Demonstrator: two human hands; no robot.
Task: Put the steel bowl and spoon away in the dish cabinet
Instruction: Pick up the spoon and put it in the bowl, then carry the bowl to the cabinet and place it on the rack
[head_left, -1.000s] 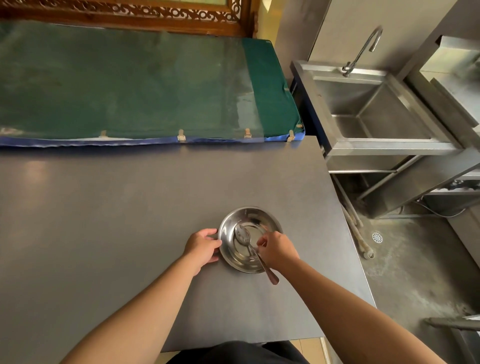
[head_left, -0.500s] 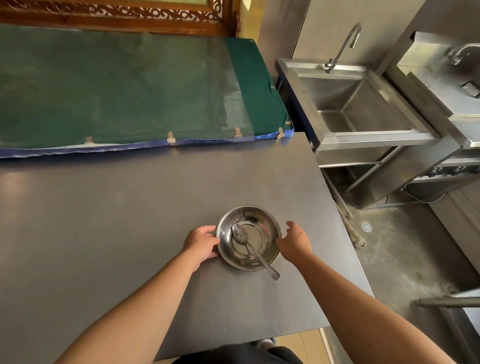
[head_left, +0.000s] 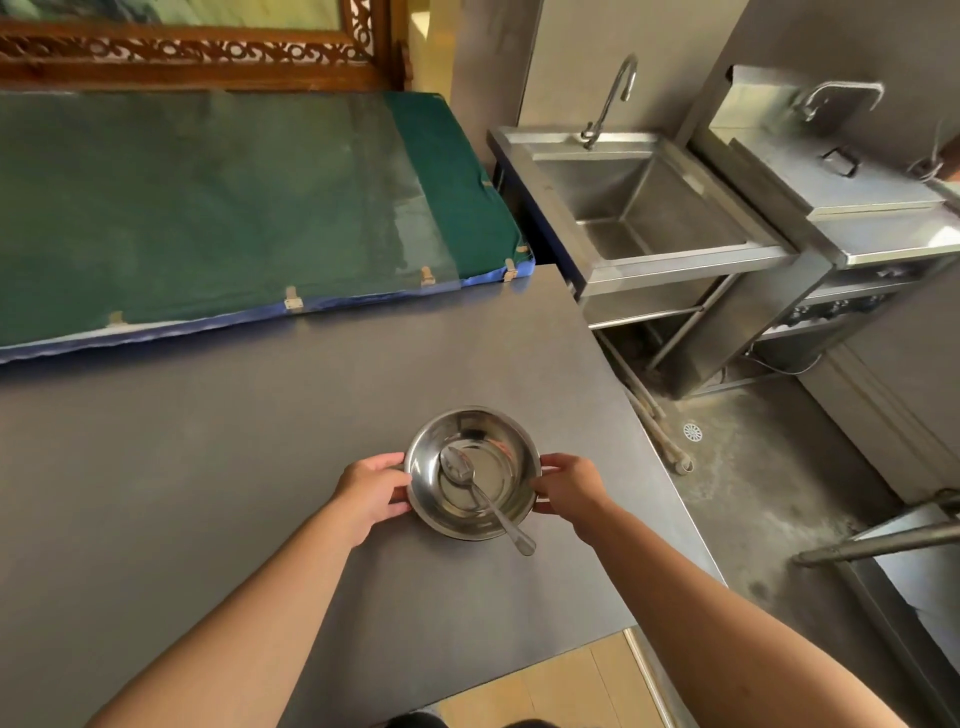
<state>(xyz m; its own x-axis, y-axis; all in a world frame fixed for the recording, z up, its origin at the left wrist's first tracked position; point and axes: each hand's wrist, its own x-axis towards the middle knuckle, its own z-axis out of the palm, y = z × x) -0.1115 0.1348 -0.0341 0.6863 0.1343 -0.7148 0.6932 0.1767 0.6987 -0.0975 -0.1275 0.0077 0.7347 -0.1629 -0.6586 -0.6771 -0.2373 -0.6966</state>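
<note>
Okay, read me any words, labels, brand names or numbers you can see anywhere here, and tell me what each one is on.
No readable text anywhere in this view.
Round steel bowl: no stamp or label visible.
Steel spoon lying in it: no marking visible.
Dark grey tabletop: blank.
Green cloth-covered table: no print.
Steel sink unit and steel box with a handled lid: no legible plates; anything there is too small to tell.

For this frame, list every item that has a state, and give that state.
steel bowl: upright on the grey table, gripped at both sides
spoon: lying in the bowl, handle over the near rim
left hand: gripping the bowl's left rim
right hand: gripping the bowl's right rim
sink: empty, faucet not running
</note>
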